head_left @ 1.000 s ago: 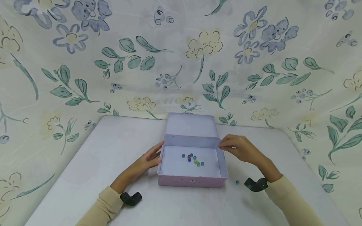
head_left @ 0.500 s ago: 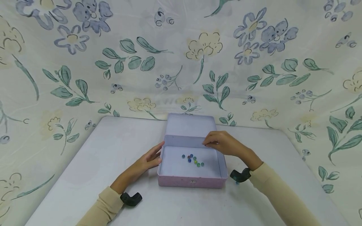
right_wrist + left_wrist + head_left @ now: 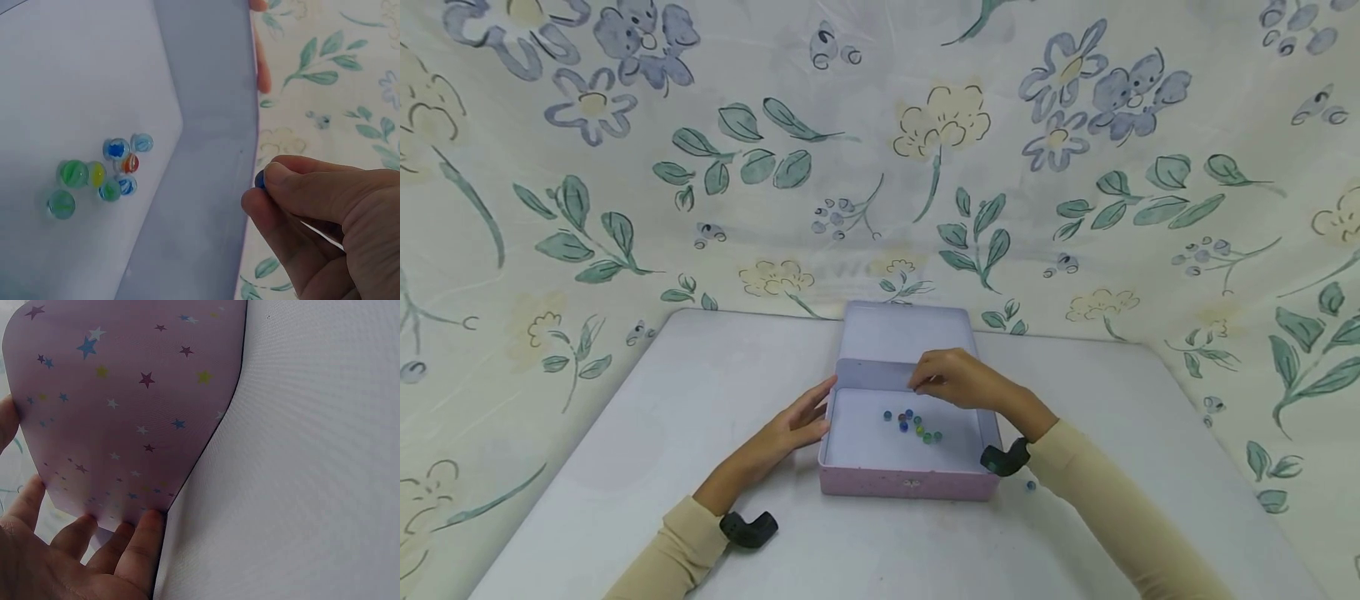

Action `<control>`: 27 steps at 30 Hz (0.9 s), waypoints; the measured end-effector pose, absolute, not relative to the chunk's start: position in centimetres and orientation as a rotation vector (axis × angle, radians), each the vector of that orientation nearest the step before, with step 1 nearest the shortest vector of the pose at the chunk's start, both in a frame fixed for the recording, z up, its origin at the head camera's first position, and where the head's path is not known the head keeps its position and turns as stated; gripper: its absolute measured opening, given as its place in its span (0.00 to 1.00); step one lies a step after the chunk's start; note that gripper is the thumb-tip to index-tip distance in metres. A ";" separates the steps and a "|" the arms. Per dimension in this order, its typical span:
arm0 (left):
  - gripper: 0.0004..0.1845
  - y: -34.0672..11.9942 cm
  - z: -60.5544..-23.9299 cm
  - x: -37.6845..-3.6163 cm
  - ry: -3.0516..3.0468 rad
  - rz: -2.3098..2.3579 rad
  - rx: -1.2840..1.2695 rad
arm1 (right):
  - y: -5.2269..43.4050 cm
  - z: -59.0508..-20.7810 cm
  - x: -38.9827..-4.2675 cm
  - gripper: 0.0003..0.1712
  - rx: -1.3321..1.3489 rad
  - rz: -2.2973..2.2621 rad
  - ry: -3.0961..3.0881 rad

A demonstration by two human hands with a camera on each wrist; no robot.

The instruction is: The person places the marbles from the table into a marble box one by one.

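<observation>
A pink box (image 3: 868,482) with a pale inside stands with its lid (image 3: 906,329) laid back; small stars cover its outer side (image 3: 144,406) in the left wrist view. Several glass marbles lie on its floor, among them a green marble (image 3: 74,173), a yellow marble (image 3: 97,174) and a red-streaked marble (image 3: 130,163). Above the box, my right hand (image 3: 962,379) pinches a blue marble (image 3: 260,180) between thumb and forefinger, most of it hidden. My left hand (image 3: 786,429) rests against the box's left side, fingers extended and touching the wall.
One more blue marble (image 3: 1031,485) lies on the white table (image 3: 700,392), just right of the box. Behind the table hangs a flower-patterned cloth (image 3: 865,167). Each wrist carries a black camera mount, such as the left mount (image 3: 748,530).
My right hand has moved left from the box's right rim to above its inside, the marble still pinched. The left hand and the box have stayed in place.
</observation>
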State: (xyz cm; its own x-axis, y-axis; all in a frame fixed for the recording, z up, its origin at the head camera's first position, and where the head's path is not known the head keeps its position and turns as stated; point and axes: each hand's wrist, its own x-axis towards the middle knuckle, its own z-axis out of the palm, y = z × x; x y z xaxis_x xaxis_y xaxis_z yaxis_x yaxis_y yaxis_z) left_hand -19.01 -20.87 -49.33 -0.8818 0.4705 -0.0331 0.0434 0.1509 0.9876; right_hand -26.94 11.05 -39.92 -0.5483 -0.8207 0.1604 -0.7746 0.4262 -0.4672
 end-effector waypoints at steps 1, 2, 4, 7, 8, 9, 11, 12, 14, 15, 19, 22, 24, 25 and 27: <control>0.37 -20.9 -49.3 -19.0 2.098 1.786 0.493 | 10.8 -40.0 -27.0 0.10 -1.453 -0.761 2.569; 0.37 -20.9 -49.3 -19.0 2.097 1.788 0.494 | 10.7 -40.1 -27.0 0.10 -1.458 -0.761 2.560; 0.36 -20.9 -49.3 -19.1 2.096 1.788 0.500 | 10.3 -40.2 -27.1 0.09 -1.463 -0.751 2.552; 0.36 -20.9 -49.3 -19.2 2.105 1.786 0.508 | 9.9 -40.4 -27.2 0.08 -1.457 -0.727 2.548; 0.36 -20.9 -49.2 -19.2 2.107 1.786 0.508 | 9.7 -40.4 -27.3 0.08 -1.450 -0.722 2.545; 0.36 -20.9 -49.2 -19.1 2.111 1.785 0.508 | 9.6 -40.6 -27.3 0.08 -1.442 -0.713 2.545; 0.36 -20.9 -49.2 -19.1 2.108 1.789 0.506 | 9.3 -40.8 -27.4 0.08 -1.437 -0.700 2.538; 0.36 -20.9 -49.2 -19.1 2.103 1.794 0.503 | 9.1 -41.0 -27.5 0.08 -1.433 -0.698 2.533; 0.36 -21.0 -49.2 -19.0 2.095 1.797 0.498 | 8.8 -41.3 -27.6 0.08 -1.433 -0.693 2.525; 0.36 -21.0 -49.2 -19.0 2.093 1.798 0.497 | 8.7 -41.4 -27.6 0.08 -1.435 -0.690 2.523; 0.36 -20.9 -49.4 -19.0 2.098 1.791 0.489 | 8.1 -41.6 -27.7 0.08 -1.438 -0.672 2.518; 0.36 -20.9 -49.5 -19.0 2.101 1.788 0.484 | 7.7 -41.5 -27.7 0.08 -1.439 -0.641 2.517; 0.36 -20.9 -49.6 -19.0 2.098 1.792 0.485 | 7.5 -41.5 -27.8 0.08 -1.436 -0.621 2.520; 0.36 -20.9 -49.5 -19.0 2.098 1.791 0.487 | 7.4 -41.5 -27.8 0.08 -1.434 -0.613 2.523; 0.36 -20.9 -49.5 -19.0 2.093 1.792 0.490 | 7.2 -41.5 -27.8 0.08 -1.423 -0.600 2.530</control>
State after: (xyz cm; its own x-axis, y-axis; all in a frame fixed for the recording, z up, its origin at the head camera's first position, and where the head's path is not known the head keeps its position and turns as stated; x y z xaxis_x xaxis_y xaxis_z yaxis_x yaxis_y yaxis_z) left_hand -19.02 -20.95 -49.52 -0.8822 0.4697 -0.0336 0.0391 0.1442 0.9888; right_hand -27.76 7.22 -41.47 -0.5266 -0.8491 0.0418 -0.7775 0.4612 -0.4275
